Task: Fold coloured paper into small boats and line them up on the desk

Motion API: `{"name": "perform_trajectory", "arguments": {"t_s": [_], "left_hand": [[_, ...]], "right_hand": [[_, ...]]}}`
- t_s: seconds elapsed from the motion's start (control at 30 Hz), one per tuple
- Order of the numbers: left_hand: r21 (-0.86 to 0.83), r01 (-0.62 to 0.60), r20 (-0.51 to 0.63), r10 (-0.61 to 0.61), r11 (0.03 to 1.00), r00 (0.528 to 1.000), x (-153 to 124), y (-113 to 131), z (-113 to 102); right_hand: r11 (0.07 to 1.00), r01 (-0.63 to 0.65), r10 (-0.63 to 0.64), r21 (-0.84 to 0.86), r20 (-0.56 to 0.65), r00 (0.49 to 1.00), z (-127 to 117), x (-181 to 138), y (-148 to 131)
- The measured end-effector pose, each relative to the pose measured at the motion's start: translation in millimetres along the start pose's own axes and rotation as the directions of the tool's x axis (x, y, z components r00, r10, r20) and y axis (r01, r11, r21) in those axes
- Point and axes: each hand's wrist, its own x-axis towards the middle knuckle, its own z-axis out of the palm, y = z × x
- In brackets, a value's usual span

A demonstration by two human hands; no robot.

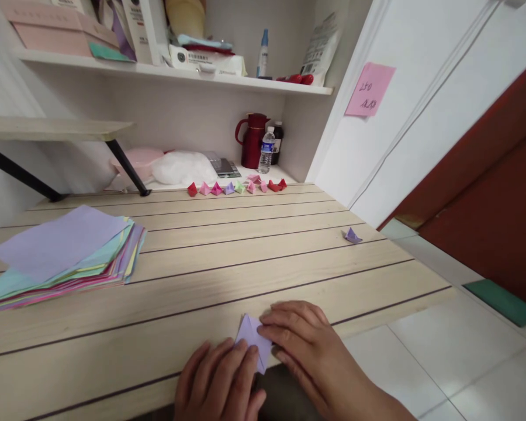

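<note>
A small folded sheet of purple origami paper (pixel 251 331) lies at the front edge of the table, diamond-shaped with crease lines showing. The fingertips of my left hand (pixel 221 377) press on its lower left part, fingers bent and close together. From the right, my right hand (pixel 309 345) grips the paper's side edge between its fingers and thumb. Part of the paper is covered by my fingers. To the left lies a stack of coloured paper (pixel 65 251) with a purple sheet on top. One finished purple paper boat (pixel 352 235) stands alone at the right.
A row of small folded paper boats (pixel 229 187) lines the table's back edge. Behind it are a red jug (pixel 255 140), a water bottle (pixel 267 150) and a white plastic bag (pixel 184 168). A small raised shelf (pixel 56 127) stands on black legs at the left.
</note>
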Motion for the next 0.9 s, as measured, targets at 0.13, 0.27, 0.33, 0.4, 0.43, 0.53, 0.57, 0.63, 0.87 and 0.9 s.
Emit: {"name": "perform_trajectory", "arguments": {"t_s": [0.13, 0.27, 0.33, 0.4, 0.43, 0.53, 0.57, 0.63, 0.87, 0.9], "left_hand": [[0.014, -0.062, 0.220, 0.057, 0.998, 0.974, 17.7, -15.9, -18.7], [-0.077, -0.120, 0.295, 0.138, 0.990, 0.946, 34.4, -26.5, -28.5], [-0.131, -0.052, 0.281, 0.087, 0.990, 0.956, 40.8, -27.1, -30.4], [-0.174, 0.010, 0.278, 0.039, 0.985, 0.960, 46.2, -26.4, -31.3], [-0.191, 0.032, 0.285, 0.024, 0.981, 0.958, 48.4, -26.1, -31.4], [-0.232, 0.083, 0.336, 0.000, 0.969, 0.942, 53.0, -26.7, -30.1], [-0.240, 0.100, 0.351, -0.010, 0.966, 0.936, 53.8, -27.1, -29.0], [-0.241, 0.144, 0.365, -0.048, 0.960, 0.930, 54.5, -27.8, -25.8], [-0.177, 0.143, 0.256, -0.094, 0.974, 0.962, 54.7, -30.7, -17.0], [-0.171, 0.128, 0.252, -0.082, 0.977, 0.964, 52.9, -31.7, -16.6]], "right_hand": [[0.996, -0.078, 0.077, 0.031, 0.025, 0.997, -0.8, 8.6, -2.9], [0.991, -0.125, 0.121, 0.046, 0.078, 0.990, -3.8, 14.8, -0.9], [0.991, -0.124, 0.120, 0.054, 0.079, 0.990, -3.9, 15.1, -0.2], [0.990, -0.125, 0.121, 0.062, 0.068, 0.990, -3.2, 14.8, -0.1], [0.989, -0.130, 0.126, 0.065, 0.062, 0.990, -2.6, 14.7, -0.2], [0.986, -0.150, 0.147, 0.070, 0.046, 0.988, 0.1, 15.7, -0.3], [0.985, -0.156, 0.153, 0.071, 0.042, 0.987, 1.2, 16.3, -0.1], [0.984, -0.167, 0.165, 0.069, 0.033, 0.986, 3.8, 17.4, 0.6], [0.980, -0.191, 0.192, 0.061, -0.016, 0.981, 7.5, 19.1, 0.2], [0.980, -0.187, 0.189, 0.061, -0.018, 0.982, 7.3, 19.2, 0.3]]}}
